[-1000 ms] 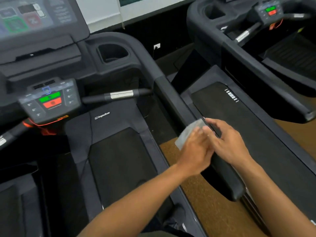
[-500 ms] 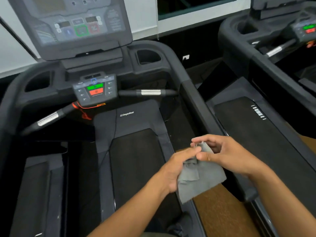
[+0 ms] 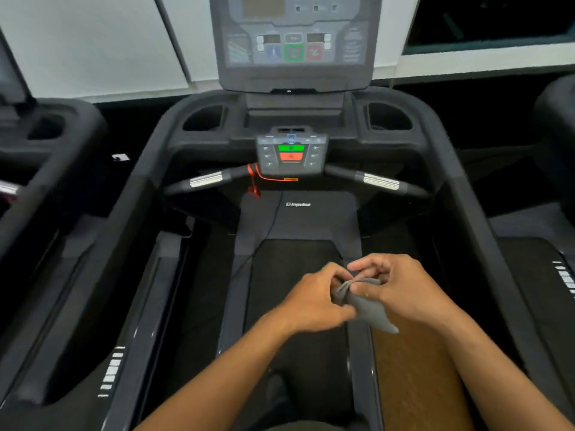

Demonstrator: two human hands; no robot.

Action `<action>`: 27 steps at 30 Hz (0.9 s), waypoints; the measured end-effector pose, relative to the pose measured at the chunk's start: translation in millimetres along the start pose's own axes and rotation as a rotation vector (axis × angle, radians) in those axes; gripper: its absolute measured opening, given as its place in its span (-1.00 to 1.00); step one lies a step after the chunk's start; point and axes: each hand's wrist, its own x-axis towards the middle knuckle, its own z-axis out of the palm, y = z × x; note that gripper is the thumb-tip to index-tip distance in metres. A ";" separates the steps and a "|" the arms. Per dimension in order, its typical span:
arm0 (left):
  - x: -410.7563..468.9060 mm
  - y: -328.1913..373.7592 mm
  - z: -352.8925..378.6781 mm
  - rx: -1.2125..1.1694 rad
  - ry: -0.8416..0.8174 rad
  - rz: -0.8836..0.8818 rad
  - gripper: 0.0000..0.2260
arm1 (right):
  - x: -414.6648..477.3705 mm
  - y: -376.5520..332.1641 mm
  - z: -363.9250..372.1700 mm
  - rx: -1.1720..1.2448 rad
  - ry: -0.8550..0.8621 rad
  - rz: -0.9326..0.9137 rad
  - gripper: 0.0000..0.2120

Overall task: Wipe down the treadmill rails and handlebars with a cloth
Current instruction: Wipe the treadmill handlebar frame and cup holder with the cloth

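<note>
Top centre, against a white wall: a blurred grey display console. Just below, a small control panel, green button above red button, red safety cord dangling at its lower left. Left cup holder and right cup holder flanking. Mid-frame, grey motor cover marked "Impulse", black belt beneath. Lower right, brown floor strip. At the edges, left neighbouring treadmill and right neighbouring treadmill.

Single head-worn wide-angle view. Looks forward and down from over the treadmill belt toward the console, roughly centred between left rail and right rail. Belt near, console farther. Frame edges bowed, probably lens distortion.
</note>
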 end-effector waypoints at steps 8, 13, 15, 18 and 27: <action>-78.0 -62.8 -120.4 0.269 0.145 -0.087 -0.78 | 52.1 -110.2 84.4 -0.187 -0.296 -0.206 -0.65; -149.1 -104.9 -203.5 0.295 0.169 -0.141 -0.76 | 77.0 -177.7 148.9 -0.370 -0.480 -0.357 -0.68; -180.6 -123.4 -236.3 0.277 0.203 -0.167 -0.78 | 87.2 -206.9 178.5 -0.417 -0.514 -0.437 -0.75; -226.7 -148.2 -281.2 0.212 0.249 -0.232 -0.85 | 103.1 -251.7 225.5 -0.396 -0.510 -0.524 -0.83; -300.6 -214.6 -342.9 0.455 0.755 -0.359 -0.85 | 107.6 -334.4 335.9 -0.295 -0.358 -0.693 -0.95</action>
